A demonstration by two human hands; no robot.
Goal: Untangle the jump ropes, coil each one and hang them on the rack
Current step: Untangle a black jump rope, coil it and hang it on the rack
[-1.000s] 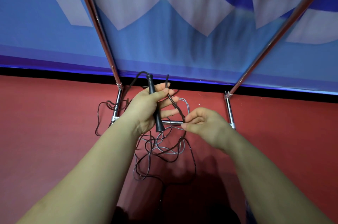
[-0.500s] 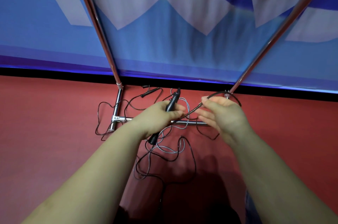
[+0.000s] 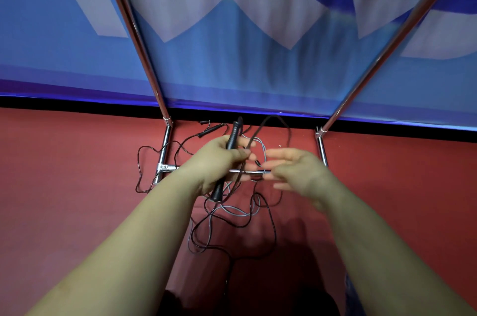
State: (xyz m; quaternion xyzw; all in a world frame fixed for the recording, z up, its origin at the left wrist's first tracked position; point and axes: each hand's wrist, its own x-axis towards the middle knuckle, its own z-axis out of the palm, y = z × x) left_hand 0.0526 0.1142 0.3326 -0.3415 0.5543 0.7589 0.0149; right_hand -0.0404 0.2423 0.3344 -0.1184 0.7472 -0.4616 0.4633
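Two hands, tangled ropes, one rack, on a red floor.

Left hand (image 3: 219,158): fingers clamped round one black handle (image 3: 227,158), tilted, top end up; a black cord loop (image 3: 277,122) arches from it. Right hand (image 3: 296,171): fingers apart and straight, blurred, holding nothing that can be told. Ropes: black rope (image 3: 268,215) and grey rope (image 3: 232,210) tangled on the floor (image 3: 72,186) below the hands; a second handle (image 3: 210,131) lies near the rack (image 3: 165,150) foot. Rack: two chrome uprights, one low crossbar. Blue banner (image 3: 232,57) behind; no readable writing.
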